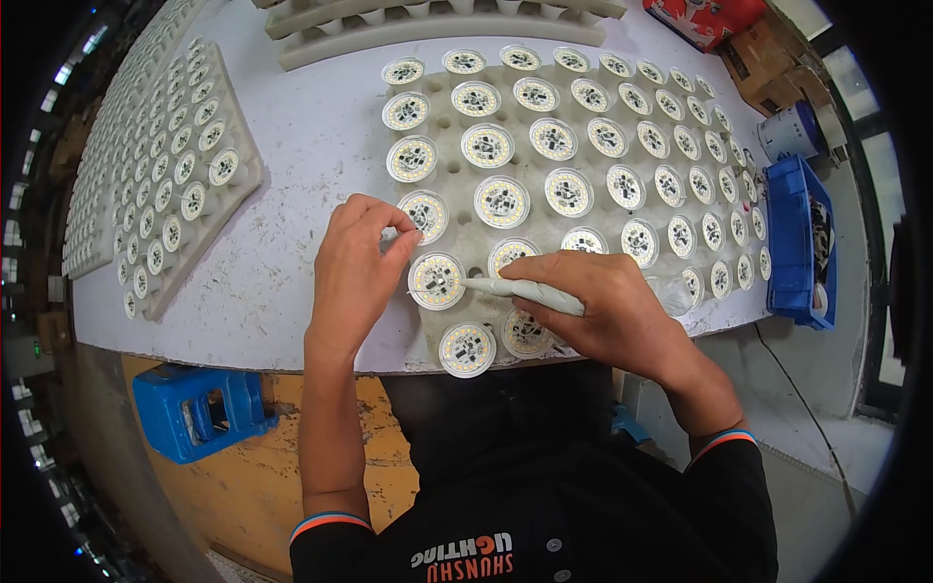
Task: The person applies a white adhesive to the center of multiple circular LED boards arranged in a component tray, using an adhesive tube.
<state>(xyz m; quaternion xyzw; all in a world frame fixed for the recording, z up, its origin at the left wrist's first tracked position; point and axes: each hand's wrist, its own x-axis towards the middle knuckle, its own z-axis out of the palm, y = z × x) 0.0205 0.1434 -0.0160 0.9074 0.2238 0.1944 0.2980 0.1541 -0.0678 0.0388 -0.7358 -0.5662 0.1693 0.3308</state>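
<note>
In the head view we look down on a pale table (301, 126). Our left hand (362, 262), left of centre, has its thumb and forefinger brought together at the edge of an upper disc (424, 216); we cannot tell whether anything small is pinched between them. Our right hand (598, 296), right of centre, has its fingers closed round a white tube (539, 295), which lies nearly level, its narrow tip pointing left. The tip is at the right edge of the lower disc (437, 281), near the centre of the frame; whether it touches, we cannot tell. Both discs sit in the left column of a tray (445, 146), where rows of similar round boards with dark parts extend to the right. At upper left we note a second tray (243, 175), tilted in the frame and likewise filled. Pale racks (437, 31) cross the top. A blue bin (799, 243) stands at right, with a tub (782, 134), a carton (763, 63) and a red bag (700, 17) above it. At lower left is a blue stool (194, 413).
</note>
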